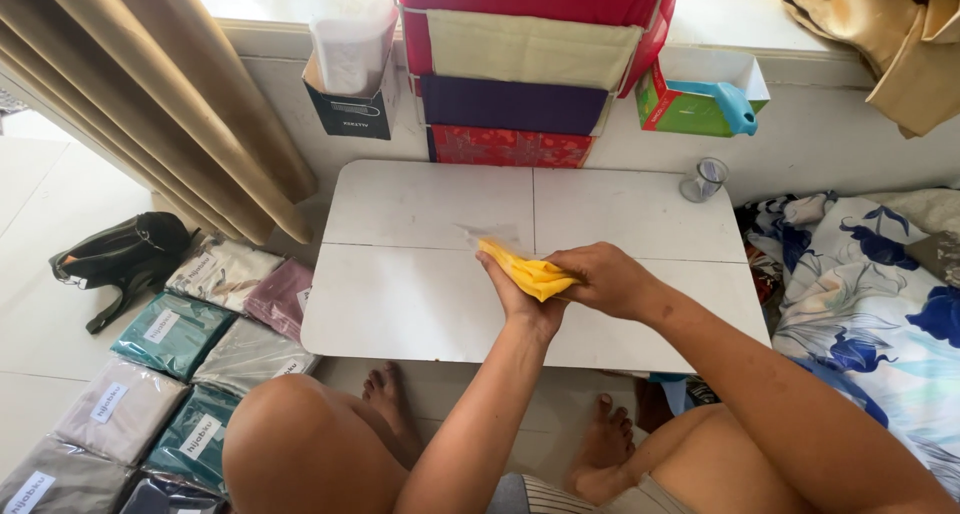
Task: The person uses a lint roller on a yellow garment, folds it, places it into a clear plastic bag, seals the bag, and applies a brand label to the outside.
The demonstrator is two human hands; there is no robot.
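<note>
Both hands meet over the middle of a low white folding table [420,284]. A folded yellow cloth [528,272] sits between them, partly inside a thin clear plastic sleeve [492,236] that sticks out toward the far side. My left hand [518,299] grips the cloth from below, palm up. My right hand [600,277] closes over the cloth's right end from above. Most of the cloth is hidden inside the two hands.
Stacked folded fabrics [515,104] in red, beige and purple stand at the table's far edge. A small glass [704,179] stands at the far right corner. Several bagged cloths [190,344] lie on the floor at left, beside a black bag [125,259]. Floral bedding [870,294] lies right.
</note>
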